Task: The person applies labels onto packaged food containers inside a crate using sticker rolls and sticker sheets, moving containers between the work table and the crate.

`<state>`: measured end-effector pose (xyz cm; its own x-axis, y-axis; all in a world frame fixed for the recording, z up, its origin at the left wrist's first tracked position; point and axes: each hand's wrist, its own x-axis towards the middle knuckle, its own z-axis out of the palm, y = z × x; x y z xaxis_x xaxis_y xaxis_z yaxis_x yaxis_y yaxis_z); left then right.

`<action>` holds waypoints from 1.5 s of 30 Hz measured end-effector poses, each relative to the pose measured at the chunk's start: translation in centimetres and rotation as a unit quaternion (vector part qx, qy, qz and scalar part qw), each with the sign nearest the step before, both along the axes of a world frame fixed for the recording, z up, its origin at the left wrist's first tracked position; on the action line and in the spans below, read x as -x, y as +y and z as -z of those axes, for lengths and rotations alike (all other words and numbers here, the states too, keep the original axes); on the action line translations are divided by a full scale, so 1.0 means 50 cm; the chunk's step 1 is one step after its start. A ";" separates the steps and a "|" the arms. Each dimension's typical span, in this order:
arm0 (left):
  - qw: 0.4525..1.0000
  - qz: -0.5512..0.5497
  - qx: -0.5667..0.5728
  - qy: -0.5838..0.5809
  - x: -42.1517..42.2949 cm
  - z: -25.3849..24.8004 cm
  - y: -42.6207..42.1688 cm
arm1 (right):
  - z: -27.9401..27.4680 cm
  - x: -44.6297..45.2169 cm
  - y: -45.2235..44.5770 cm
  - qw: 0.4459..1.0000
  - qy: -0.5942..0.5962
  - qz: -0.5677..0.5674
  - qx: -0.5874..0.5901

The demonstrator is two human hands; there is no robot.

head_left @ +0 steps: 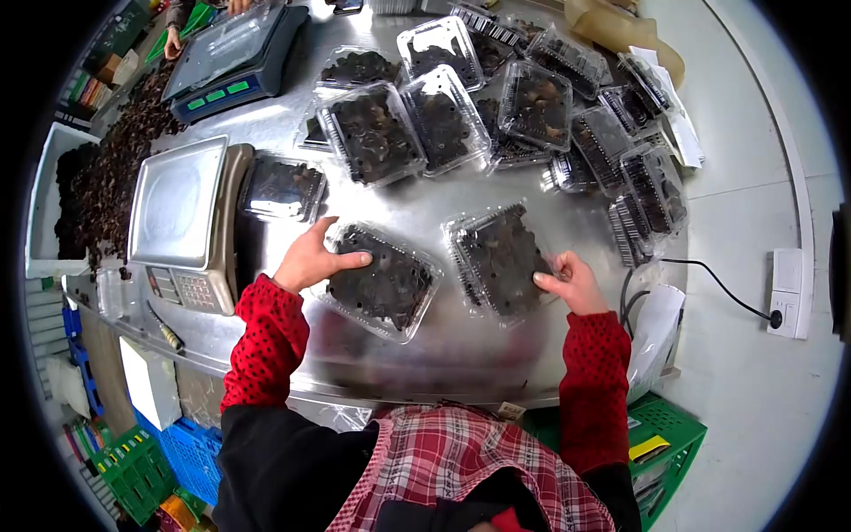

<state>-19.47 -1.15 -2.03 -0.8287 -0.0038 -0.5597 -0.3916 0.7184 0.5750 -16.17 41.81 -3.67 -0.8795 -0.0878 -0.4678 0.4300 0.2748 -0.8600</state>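
My left hand (312, 259) grips the left corner of a clear plastic clamshell box (383, 282), its thumb on the top and a finger along the far edge. Dark, crinkled pieces, like wood ear mushrooms, fill the box. On the right, my right hand (570, 282) pinches the side edge of a second clamshell box (498, 262) with similar dark contents. Its thumb lies on top, while the fingers are partly hidden beneath. Both boxes are at the front of the steel table (381, 206), slightly apart and tilted toward different sides.
Several filled clamshell boxes (372, 133) lie piled at the back and right. A scale (182, 208) stands at left, near a knife-like tool (166, 328). Behind it are a blue scale (230, 62), loose dark pieces (133, 146) and a white tub (40, 208). Another person's hand (173, 43) shows.
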 end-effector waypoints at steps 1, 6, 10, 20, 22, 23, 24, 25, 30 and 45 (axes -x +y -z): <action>0.987 -0.009 -0.159 0.029 -0.009 0.097 -0.050 | 0.016 0.006 -0.010 1.000 0.011 0.004 -0.014; 0.977 0.132 -0.162 0.043 0.013 0.052 0.011 | 0.056 -0.035 -0.051 0.997 0.049 0.044 0.031; 0.936 0.331 -0.119 0.008 0.070 0.025 0.120 | 0.045 -0.111 -0.024 1.000 0.018 0.016 0.017; 0.952 0.076 -0.128 0.266 -0.094 0.008 0.113 | 0.025 -0.190 -0.007 0.994 0.005 0.089 0.069; 0.974 -0.031 -0.092 0.207 -0.204 0.064 0.085 | 0.071 -0.160 -0.016 0.989 0.041 0.137 0.045; 0.973 -0.068 -0.178 0.130 -0.243 0.083 0.090 | 0.031 -0.143 -0.050 0.990 0.012 0.127 0.065; 0.988 -0.066 -0.128 0.049 -0.263 0.088 0.102 | -0.013 -0.134 -0.083 0.990 -0.015 0.114 0.086; 0.974 -0.109 -0.192 0.052 -0.266 0.081 0.120 | -0.004 -0.143 -0.089 0.989 -0.010 0.119 0.093; 0.945 -0.128 -0.300 -0.003 -0.253 0.047 0.113 | 0.040 -0.241 -0.112 0.972 0.036 0.125 0.196; 0.689 0.352 -0.618 -0.143 -0.290 -0.263 0.505 | -0.360 -0.827 0.078 0.773 0.429 0.424 0.198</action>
<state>-4.99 24.10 11.13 -0.2370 0.9679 0.0831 -0.4208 -0.1794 0.8892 25.19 45.71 14.32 -0.6709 0.7030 0.2359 -0.4638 -0.1496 -0.8732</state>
